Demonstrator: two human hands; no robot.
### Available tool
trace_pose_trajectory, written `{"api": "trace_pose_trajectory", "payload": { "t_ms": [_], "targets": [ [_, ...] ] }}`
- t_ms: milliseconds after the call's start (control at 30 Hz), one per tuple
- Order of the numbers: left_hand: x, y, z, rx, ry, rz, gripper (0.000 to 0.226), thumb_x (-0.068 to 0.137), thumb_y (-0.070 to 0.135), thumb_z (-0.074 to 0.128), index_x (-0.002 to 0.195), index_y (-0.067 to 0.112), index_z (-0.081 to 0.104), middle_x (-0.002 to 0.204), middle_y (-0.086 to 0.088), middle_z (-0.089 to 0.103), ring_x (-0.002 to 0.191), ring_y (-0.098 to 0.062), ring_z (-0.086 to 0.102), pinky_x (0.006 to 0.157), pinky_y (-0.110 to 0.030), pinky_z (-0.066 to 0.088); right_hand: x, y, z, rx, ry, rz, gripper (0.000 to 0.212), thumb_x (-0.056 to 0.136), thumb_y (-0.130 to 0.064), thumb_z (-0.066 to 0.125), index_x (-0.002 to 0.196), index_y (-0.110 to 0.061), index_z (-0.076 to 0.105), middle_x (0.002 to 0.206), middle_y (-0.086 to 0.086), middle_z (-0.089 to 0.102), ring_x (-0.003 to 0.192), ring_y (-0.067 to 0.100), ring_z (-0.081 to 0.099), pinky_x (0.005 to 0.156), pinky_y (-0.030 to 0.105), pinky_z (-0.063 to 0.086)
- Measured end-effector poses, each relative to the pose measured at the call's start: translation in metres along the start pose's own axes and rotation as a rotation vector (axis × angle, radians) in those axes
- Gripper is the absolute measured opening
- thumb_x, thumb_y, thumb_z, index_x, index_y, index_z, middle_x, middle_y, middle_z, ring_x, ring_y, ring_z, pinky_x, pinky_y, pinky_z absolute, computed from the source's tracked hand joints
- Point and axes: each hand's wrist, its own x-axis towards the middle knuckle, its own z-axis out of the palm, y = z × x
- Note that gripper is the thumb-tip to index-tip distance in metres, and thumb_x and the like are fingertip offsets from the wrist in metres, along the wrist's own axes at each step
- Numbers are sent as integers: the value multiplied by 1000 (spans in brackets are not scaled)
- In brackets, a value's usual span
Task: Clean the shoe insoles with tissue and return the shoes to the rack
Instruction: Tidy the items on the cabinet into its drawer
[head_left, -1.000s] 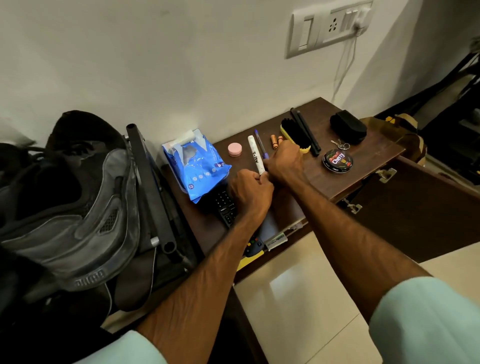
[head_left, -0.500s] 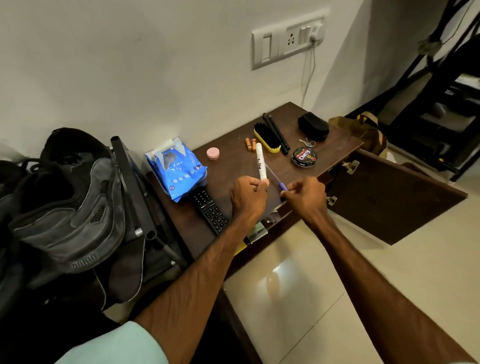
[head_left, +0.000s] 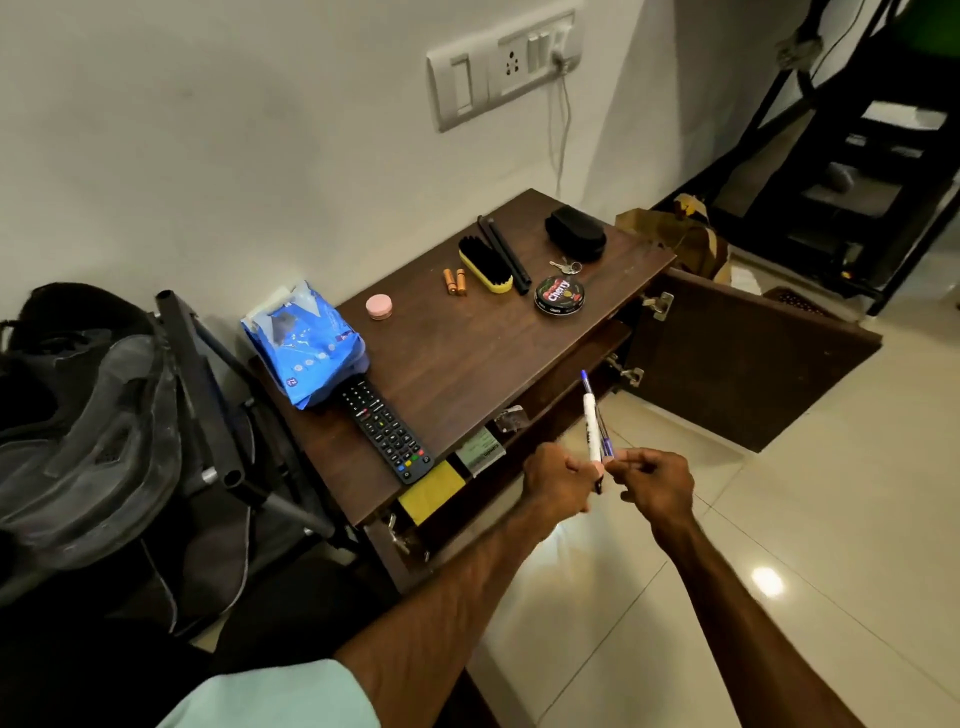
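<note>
The 2 hands hover over the tiled floor (head_left: 779, 493), just off the counter's (head_left: 467, 364) front edge. The left hand (head_left: 556, 483) grips a white marker (head_left: 591, 431) and the right hand (head_left: 657, 483) pinches a blue pen (head_left: 605, 441), both pointing up. The tissue pack (head_left: 306, 343) lies at the counter's left end, its long axis running from wall to front edge. At right, the cabinet door (head_left: 743, 364) stands open.

This is a room in a home, most likely a corner where shoes are kept. A low wooden cabinet (head_left: 467, 353) stands against a painted wall, its door (head_left: 737, 364) swung open over glossy floor tiles (head_left: 779, 519). Household odds lie on its top: a TV remote (head_left: 387, 436) at the front edge, a tissue pack (head_left: 304, 343) at the left edge, and batteries (head_left: 454, 281), a shoe brush (head_left: 485, 264), a polish tin (head_left: 559, 294) and keys (head_left: 567, 267) toward the right end. A domestic switchboard (head_left: 498, 67) sits on the wall above.
</note>
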Motion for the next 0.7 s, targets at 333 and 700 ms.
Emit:
{"api": "trace_pose_trajectory", "payload": {
  "t_ms": [333, 700],
  "targets": [
    [121, -25, 26, -257, 100, -281, 49, 88, 21, 78, 126, -3, 57, 107, -18, 73, 70, -20, 70, 41, -19, 51, 56, 37, 38, 122, 10, 113, 11, 82, -14, 85, 91, -10, 80, 81, 10, 76, 75, 23, 72, 66, 37, 63],
    [195, -61, 54, -478, 209, -369, 43, 96, 34, 63, 122, -1, 61, 111, -20, 71, 60, -13, 52, 33, -16, 36, 101, 32, 66, 222, 59, 33, 12, 87, -12, 80, 99, -9, 79, 83, 7, 76, 74, 18, 70, 68, 38, 61]
  ]
}}
